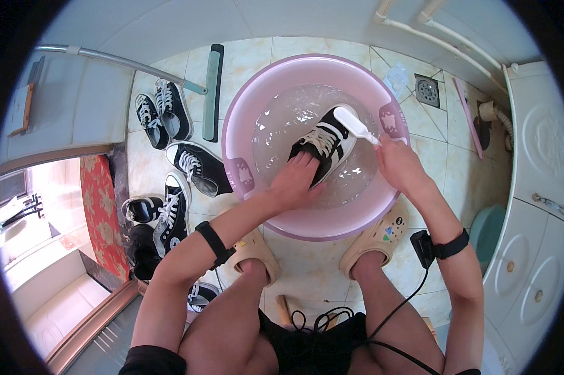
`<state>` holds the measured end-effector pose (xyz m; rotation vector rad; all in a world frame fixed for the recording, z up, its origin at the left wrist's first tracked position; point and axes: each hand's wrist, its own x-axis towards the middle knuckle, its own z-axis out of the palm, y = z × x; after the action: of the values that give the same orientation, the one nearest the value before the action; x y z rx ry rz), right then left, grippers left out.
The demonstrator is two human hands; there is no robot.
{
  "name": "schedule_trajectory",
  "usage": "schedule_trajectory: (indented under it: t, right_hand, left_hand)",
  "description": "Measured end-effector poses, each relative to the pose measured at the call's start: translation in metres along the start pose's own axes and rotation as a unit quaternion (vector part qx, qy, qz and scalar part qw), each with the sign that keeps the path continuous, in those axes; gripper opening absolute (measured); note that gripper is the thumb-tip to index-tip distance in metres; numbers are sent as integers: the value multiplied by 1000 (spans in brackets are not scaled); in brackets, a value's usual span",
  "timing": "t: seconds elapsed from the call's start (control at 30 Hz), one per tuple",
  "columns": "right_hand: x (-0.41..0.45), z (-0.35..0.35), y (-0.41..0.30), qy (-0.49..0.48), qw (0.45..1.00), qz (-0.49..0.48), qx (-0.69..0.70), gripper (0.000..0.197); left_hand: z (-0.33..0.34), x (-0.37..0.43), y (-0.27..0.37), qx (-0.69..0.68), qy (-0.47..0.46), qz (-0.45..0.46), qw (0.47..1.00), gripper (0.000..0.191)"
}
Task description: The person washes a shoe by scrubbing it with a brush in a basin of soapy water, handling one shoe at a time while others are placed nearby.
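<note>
A pink plastic basin [305, 70] stands on the floor in front of me, holding cloudy water [282, 112]. Above the water sits a black-and-white lace-up sneaker [326, 140], its toe pointing up and to the right. My left hand [296, 180] grips it at the opening, with the fingers inside the shoe. In my right hand [399, 164], at the basin's right side, is the handle of a white scrub brush [352, 124]. The brush head lies over the sneaker's toe; its bristles are hidden underneath.
Several black-and-white sneakers [195, 164] line the floor on the left. A squeegee mop [211, 93] lies behind them. To the right are a clear plastic bottle [397, 79], a floor drain [426, 90], a green basin [488, 234] and white cabinets [521, 262]. My cream clogs [380, 234] flank the basin.
</note>
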<state>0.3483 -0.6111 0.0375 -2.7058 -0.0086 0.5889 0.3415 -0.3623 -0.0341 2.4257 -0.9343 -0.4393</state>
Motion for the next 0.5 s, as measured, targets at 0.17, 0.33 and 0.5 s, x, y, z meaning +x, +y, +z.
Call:
schedule_trajectory:
  t: [0.17, 0.33, 0.5]
  right_hand:
    - [-5, -4, -9, -40, 998, 22, -53, 21]
    - [-18, -25, -4, -71, 992, 58, -89, 23]
    - [-25, -28, -13, -138, 963, 144, -183, 23]
  left_hand:
    - [-15, 9, 8, -56, -21, 9, 998, 39]
    - [-22, 10, -15, 52, 80, 152, 984, 33]
    - [-21, 40, -13, 167, 88, 164, 968, 36]
